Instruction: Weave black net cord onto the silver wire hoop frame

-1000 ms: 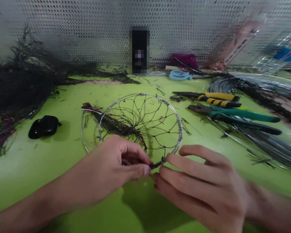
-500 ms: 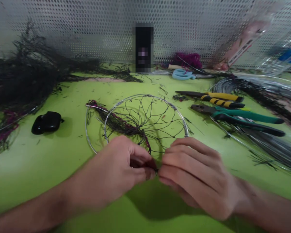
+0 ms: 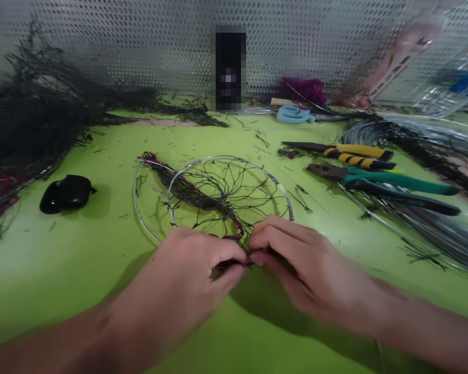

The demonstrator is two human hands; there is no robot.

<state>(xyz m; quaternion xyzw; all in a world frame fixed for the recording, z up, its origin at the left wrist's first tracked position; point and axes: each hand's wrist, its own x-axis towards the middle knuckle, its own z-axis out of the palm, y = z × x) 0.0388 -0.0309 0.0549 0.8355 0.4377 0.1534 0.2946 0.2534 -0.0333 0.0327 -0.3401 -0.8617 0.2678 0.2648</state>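
Note:
A silvery wire hoop (image 3: pixel 218 157) lies before me, with a net of dark knotted cord (image 3: pixel 244 183) stretched inside it. Across its left side runs a bundle of dark cords (image 3: pixel 191 195) with a dark red strand. A second wire ring (image 3: pixel 135 200) shows partly beyond the hoop's left edge. My left hand (image 3: pixel 191 278) is closed at the hoop's near side, thumb and forefinger pinching dark cord. Fingertip to fingertip with it, my right hand (image 3: pixel 308 267) pinches at the same spot. A small dark cord end pokes out between them; the near rim is hidden by my hands.
Yellow-black pliers (image 3: pixel 341 155) and green-handled pliers (image 3: pixel 390 188) lie right, beside grey wire (image 3: pixel 432 236). A black case (image 3: pixel 65 195) sits left, before a heap of dark cord (image 3: pixel 27 122). Light blue scissors handles (image 3: pixel 292 114) and purple yarn (image 3: pixel 306 91) are at the back.
Both hands have shifted slightly up and to the left. The right hand's fingers have drawn in to a tighter pinch, and the hoop's right side has moved slightly left.

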